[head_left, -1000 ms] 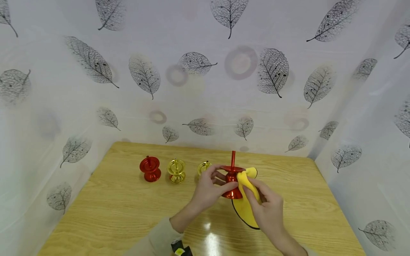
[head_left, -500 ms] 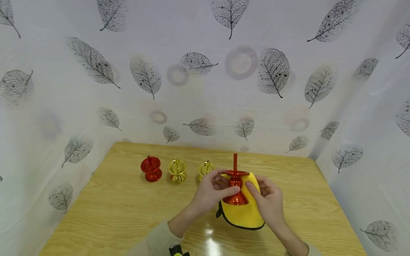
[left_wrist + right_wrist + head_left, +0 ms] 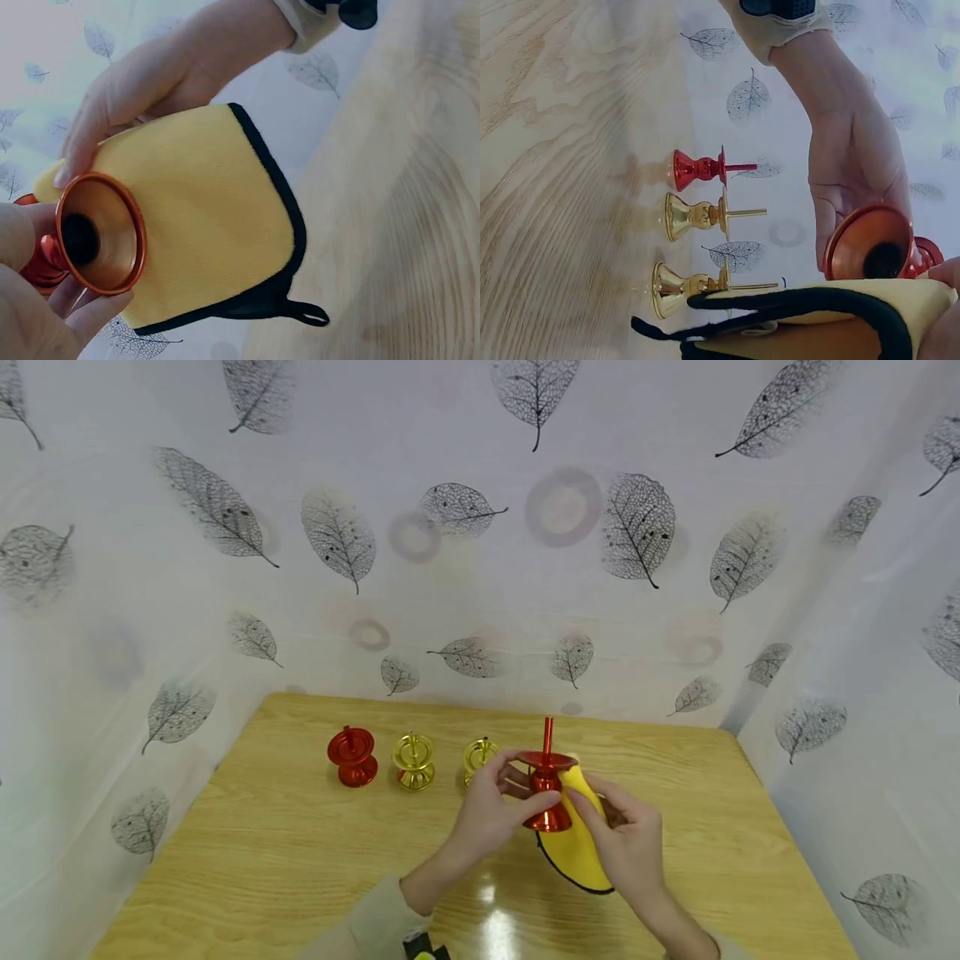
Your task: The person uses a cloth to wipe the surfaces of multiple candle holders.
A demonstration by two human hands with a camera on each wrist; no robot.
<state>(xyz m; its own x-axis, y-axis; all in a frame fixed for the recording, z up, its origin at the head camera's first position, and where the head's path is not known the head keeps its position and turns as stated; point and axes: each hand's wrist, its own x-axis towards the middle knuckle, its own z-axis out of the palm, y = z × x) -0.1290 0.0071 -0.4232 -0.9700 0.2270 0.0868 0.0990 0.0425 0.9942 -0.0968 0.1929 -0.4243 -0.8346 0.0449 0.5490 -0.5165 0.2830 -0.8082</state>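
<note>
No readable text, label, brand, number or sign: none on shiny red spool-shaped candle holder [image 3: 546, 779], on yellow black-edged cloth [image 3: 575, 857] beside it, on second red candle holder [image 3: 354, 758] or two gold candle holders [image 3: 414, 761] left of first holder, or on white leaf-printed sheet [image 3: 480, 585] behind.

Pale sheeting [image 3: 480, 585] printed with dark skeleton leaves [image 3: 640, 531] and faint blurred rings [image 3: 565, 507] rises behind the wood-grain tabletop [image 3: 300, 852] and along its left and right sides, while white glare [image 3: 497, 933] shines on its near part.
</note>
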